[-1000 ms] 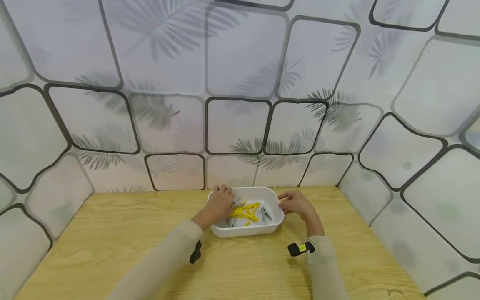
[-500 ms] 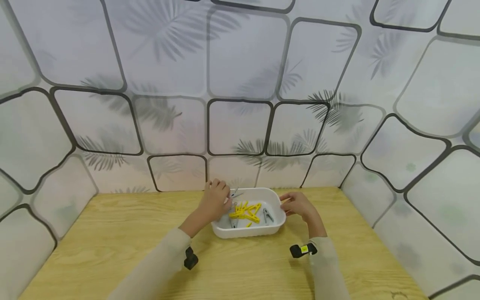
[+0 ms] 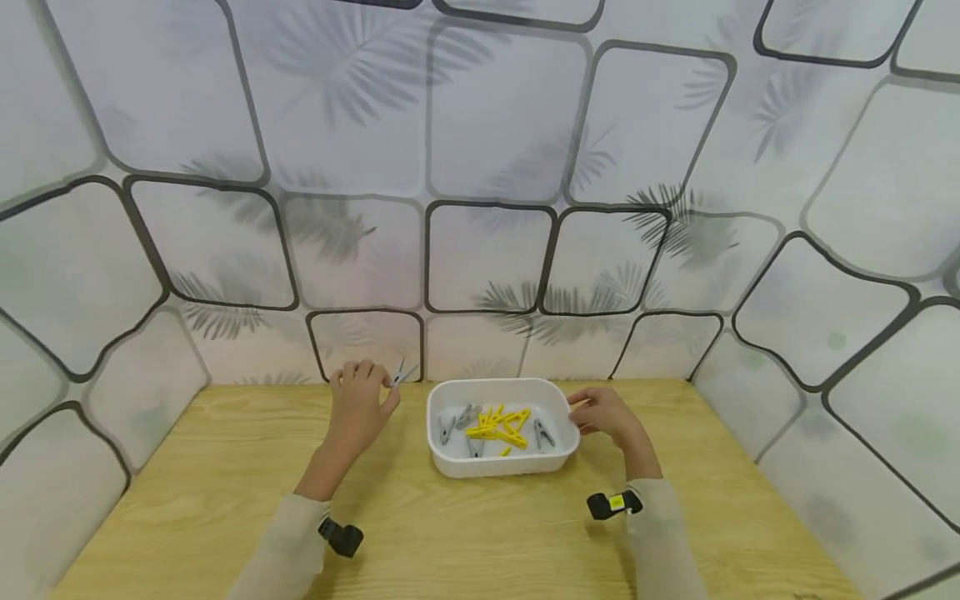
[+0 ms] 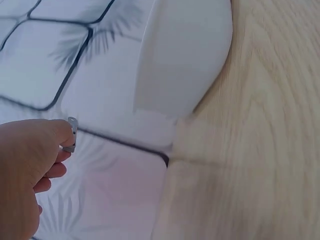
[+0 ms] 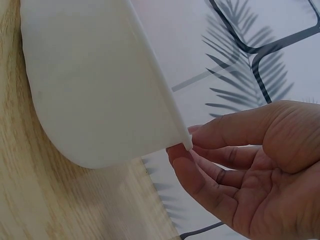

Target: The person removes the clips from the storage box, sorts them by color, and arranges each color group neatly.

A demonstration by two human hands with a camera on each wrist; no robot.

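Observation:
Between its thumb and fingers, my left hand (image 3: 358, 410) pinches a grey clothespin (image 3: 402, 372), to the left of a white plastic basin (image 3: 504, 470). The left wrist view shows only one end of that clothespin (image 4: 73, 134) sticking out past the thumb. My right hand (image 3: 609, 414) grips the basin's right rim, its thumb and fingers on either side of the edge in the right wrist view. Inside the basin lie several yellow clothespins (image 3: 497, 432) in a heap, with grey clothespins (image 3: 543, 433) around them.
The basin stands on a light wooden table (image 3: 450, 533), near its back edge. A patterned wall (image 3: 487, 258) rises right behind the table, and more wall closes in on both sides. Each wrist wears a black camera strap (image 3: 341, 537).
My left hand has come up out of the basin and moved left with a grey clothespin. My right hand has stayed at the basin's right rim.

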